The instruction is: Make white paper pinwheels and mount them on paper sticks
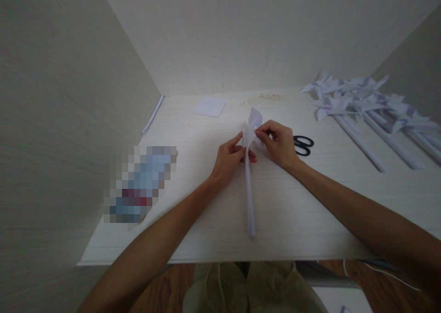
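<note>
A white paper pinwheel (255, 119) on a rolled paper stick (250, 193) is held between my two hands above the table. My left hand (231, 154) grips the upper part of the stick, with some fingers behind it. At the pinwheel's middle, my right hand (275, 140) pinches the folded paper between thumb and index finger; whether a pin is there cannot be made out. Just right of that hand, the black handles of a pair of scissors (303, 145) show, and the blades are hidden behind the hand.
Several paper pinwheels (358, 99) on rolled sticks lie piled at the right. A square paper sheet (211, 106) lies toward the back wall. By the left wall is a thin paper roll (153, 114), with a blurred packet (146, 179) nearer me. Walls enclose the table.
</note>
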Demonstrator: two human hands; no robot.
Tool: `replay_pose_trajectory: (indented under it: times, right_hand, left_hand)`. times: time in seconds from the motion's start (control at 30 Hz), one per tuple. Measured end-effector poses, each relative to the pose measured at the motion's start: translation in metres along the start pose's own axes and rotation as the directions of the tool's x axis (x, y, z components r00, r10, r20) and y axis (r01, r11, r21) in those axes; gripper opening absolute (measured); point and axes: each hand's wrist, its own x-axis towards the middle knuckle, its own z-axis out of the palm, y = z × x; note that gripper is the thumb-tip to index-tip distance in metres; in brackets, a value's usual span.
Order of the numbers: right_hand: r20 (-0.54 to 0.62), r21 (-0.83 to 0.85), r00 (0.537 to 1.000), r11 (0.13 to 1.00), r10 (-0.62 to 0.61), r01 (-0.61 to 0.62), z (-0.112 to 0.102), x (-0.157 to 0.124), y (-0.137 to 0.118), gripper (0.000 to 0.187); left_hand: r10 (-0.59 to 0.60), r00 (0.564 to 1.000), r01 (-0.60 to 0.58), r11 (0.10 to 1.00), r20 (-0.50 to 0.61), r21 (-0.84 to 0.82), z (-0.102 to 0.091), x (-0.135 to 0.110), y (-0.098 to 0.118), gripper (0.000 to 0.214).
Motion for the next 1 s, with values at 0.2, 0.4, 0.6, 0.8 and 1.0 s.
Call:
replay_pose_trajectory:
  times: [0.2,0.4,0.6,0.8,1.0]
  right_hand:
    - [-0.005,0.007,1.0,1.0,-0.013,0.013,-0.0006,-0.0008,-0.0003,0.008]
    - [-0.021,0.014,0.999,0.999,-0.03,0.031,-0.0006,-0.0016,-0.0012,0.009]
    - [-0.061,0.023,0.996,0.998,-0.061,0.063,0.0,-0.0005,-0.0023,0.009]
    - [-0.092,0.044,0.993,0.996,-0.076,0.08,0.0002,-0.0004,-0.0034,0.007]
    - [-0.183,0.057,0.98,0.995,-0.074,0.086,-0.0006,-0.0017,-0.0057,0.006]
  left_hand:
    - [-0.026,0.999,0.026,0.999,-0.027,0.034,0.0024,-0.0019,0.004,0.059]
    - [-0.009,1.0,0.009,1.0,0.027,-0.007,-0.0011,-0.0003,0.0008,0.062]
    - [0.01,0.998,-0.007,0.999,0.064,-0.051,-0.0031,0.0024,-0.0016,0.068]
    - [0.01,1.0,-0.01,0.998,-0.003,-0.058,0.0002,0.0028,0.0015,0.057]
    - [-0.008,1.0,0.004,0.984,-0.023,-0.179,-0.0008,0.004,0.0047,0.045]
